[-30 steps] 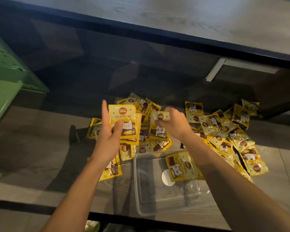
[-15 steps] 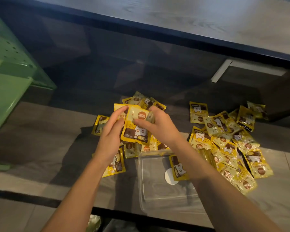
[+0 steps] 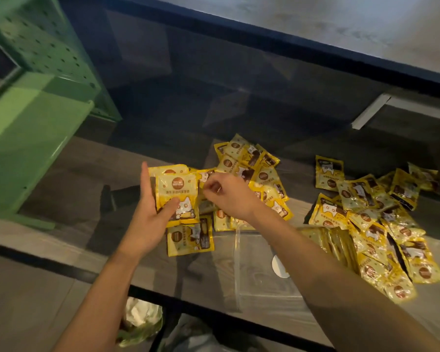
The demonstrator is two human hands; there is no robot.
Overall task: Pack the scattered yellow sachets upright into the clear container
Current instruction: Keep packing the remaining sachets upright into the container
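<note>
Yellow sachets (image 3: 371, 214): flat foil packets, brown cat print; judged light, pliable, slick, best pinched at a sealed edge. Most lie scattered on the surface (image 3: 61, 179); several stand in the clear container (image 3: 241, 275). Left hand (image 3: 148, 222): thumb clamps a small stack (image 3: 177, 194) against straight fingers. Right hand (image 3: 226, 196): fingers curled at the stack's edge; hold unclear.

We see dark glass table top (image 3: 163, 80), very reflective, with black frame edge along far side. Beyond it, grey wood-grain surface (image 3: 353, 24). At left we note green metal shelf unit (image 3: 33, 118), its side panel perforated with small holes. Through glass we make out grey plank floor (image 3: 69, 171). White bar (image 3: 370, 111) shows at right. Light is dim and warm. Below near edge, crumpled pale bag (image 3: 140, 316).
</note>
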